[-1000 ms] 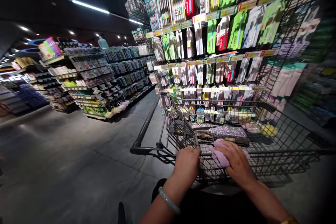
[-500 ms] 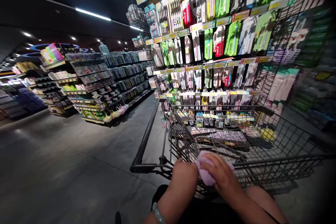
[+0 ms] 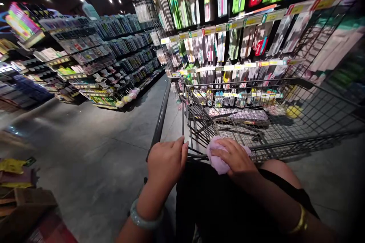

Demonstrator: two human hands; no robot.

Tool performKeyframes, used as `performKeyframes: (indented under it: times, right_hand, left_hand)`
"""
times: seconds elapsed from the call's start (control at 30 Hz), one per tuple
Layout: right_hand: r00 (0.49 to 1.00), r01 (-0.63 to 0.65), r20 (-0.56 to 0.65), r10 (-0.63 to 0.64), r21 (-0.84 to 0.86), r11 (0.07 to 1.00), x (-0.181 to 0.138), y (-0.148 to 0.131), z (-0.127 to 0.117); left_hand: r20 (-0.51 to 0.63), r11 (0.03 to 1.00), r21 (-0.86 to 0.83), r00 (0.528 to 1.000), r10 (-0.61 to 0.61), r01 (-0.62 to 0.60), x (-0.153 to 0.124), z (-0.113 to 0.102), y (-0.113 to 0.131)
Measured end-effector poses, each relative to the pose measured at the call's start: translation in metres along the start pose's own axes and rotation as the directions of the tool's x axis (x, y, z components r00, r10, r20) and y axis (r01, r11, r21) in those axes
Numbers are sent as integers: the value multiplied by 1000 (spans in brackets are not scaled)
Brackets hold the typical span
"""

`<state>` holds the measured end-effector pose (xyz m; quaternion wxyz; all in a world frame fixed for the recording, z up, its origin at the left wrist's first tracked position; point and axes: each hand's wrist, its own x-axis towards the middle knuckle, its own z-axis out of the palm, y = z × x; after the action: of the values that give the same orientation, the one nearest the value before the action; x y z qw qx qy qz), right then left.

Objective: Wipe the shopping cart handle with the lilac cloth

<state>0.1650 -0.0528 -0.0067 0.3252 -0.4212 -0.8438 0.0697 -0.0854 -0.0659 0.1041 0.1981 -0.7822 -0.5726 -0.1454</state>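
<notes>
A dark wire shopping cart (image 3: 285, 148) stands side-on before me. My right hand (image 3: 235, 155) is closed over a crumpled lilac cloth (image 3: 218, 161), pressing it against the cart's near top rail. Farther left, my left hand (image 3: 167, 159) is curled round the cart's frame beside the push handle (image 3: 162, 117), with the thumb along the bar; its palm side is hidden. A pale bangle (image 3: 144, 218) circles the left wrist.
Beyond the cart rises a display rack (image 3: 228, 26) hung with toothbrush packs. More stocked shelves (image 3: 94, 57) line the left side. Grey floor (image 3: 99, 152) runs between. A wooden crate (image 3: 25, 205) with goods stands at the lower left.
My left hand has slid left along the cart from beside the cloth to near the handle. My right hand keeps the cloth on the rail. The view has tilted down.
</notes>
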Motion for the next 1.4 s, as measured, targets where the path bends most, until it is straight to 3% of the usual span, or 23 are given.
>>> performKeyframes:
  times: [0.1,0.2,0.3,0.37,0.5,0.6,0.7,0.8,0.9,1.0,1.17,1.23,1.33,1.4]
  right_hand:
    - [997,-34,65,30,63,997,1,11,-12]
    - [993,-107,66,94,238,965,9,14,-29]
    - [996,-73,-5,86,481,874,26,-11,-31]
    - [999,-15,-29,37,550,835,40,-33,-20]
    - [997,38,-74,-3,475,879,68,-51,10]
    - [992,48,-127,11,445,894,85,-60,8]
    - [980,195,-73,-183,503,842,90,-85,-9]
    - [944,282,-1,-330,522,805,90,-96,-15]
    - [969,226,-11,-247,445,867,99,-80,-4]
    - [990,130,-7,-139,408,904,111,-69,-1]
    - [978,105,67,-197,657,746,128,-99,-15]
    - [960,178,58,-273,627,759,142,-106,-11]
    - [868,335,175,-465,487,807,170,-102,6]
    - [881,312,244,-405,344,886,185,-98,15]
  left_hand:
    - [27,996,80,999,-34,32,-5,7,7]
    - [3,995,93,1000,-27,26,-7,10,15]
    - [-32,995,89,999,-41,43,-12,8,21]
    - [-33,998,56,999,-40,42,-16,3,23]
    - [-69,993,-115,997,-22,14,-22,-15,12]
    - [-103,972,-231,993,-60,35,-24,-23,-8]
    - [-141,923,-385,989,-40,-17,-29,-16,-26]
    - [-255,874,-486,959,-119,-21,-36,-2,-29]
    - [-291,862,-506,936,-198,25,-41,7,-25]
    - [-331,865,-502,924,-191,-2,-43,9,-22]
    - [-438,869,-490,880,-184,-63,-47,10,-21]
    - [-445,871,-490,873,-200,-50,-50,10,-19]
    - [-428,862,-505,879,-209,-41,-53,8,-16]
    - [-413,851,-523,888,-201,-51,-54,6,-15]
